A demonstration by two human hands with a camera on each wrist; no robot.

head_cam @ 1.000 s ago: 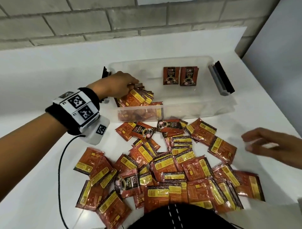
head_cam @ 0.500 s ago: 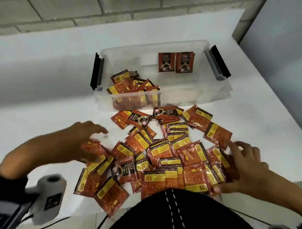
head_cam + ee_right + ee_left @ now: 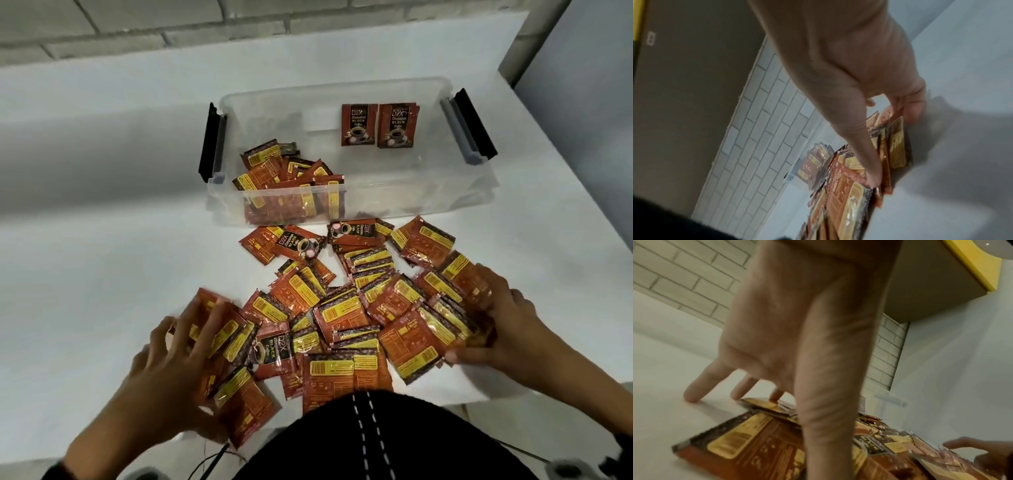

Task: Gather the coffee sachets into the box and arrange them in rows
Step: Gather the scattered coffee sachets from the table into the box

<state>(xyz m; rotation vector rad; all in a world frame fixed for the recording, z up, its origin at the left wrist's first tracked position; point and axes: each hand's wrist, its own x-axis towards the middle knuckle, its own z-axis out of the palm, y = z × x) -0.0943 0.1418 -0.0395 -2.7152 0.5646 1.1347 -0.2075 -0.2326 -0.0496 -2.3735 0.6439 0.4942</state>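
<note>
Loose red-and-yellow coffee sachets point(image 3: 342, 308) lie in a scattered pile on the white table in front of a clear plastic box point(image 3: 411, 202). Inside the box, a jumbled heap of sachets point(image 3: 284, 178) fills the front left, and two sachets point(image 3: 359, 125) stand against the back wall. My left hand point(image 3: 191, 339) lies spread over the pile's left edge; in the left wrist view its straight fingers point(image 3: 692, 392) touch the table and a sachet point(image 3: 748, 444). My right hand point(image 3: 476, 318) grips a bunch at the pile's right edge, and in the right wrist view its thumb point(image 3: 871, 175) and curled fingers pinch the sachets point(image 3: 898, 149).
The box has black latches at its left end point(image 3: 210, 142) and right end point(image 3: 474, 128). A pale brick wall point(image 3: 239, 31) runs behind the table and a plain wall point(image 3: 589, 85) stands at the right. My dark garment point(image 3: 376, 445) overhangs the near table edge, beside a thin cable point(image 3: 212, 460).
My left hand has come out of the box and dropped onto the pile's left side. My right hand has moved in from the right and closed on sachets at the pile's right side.
</note>
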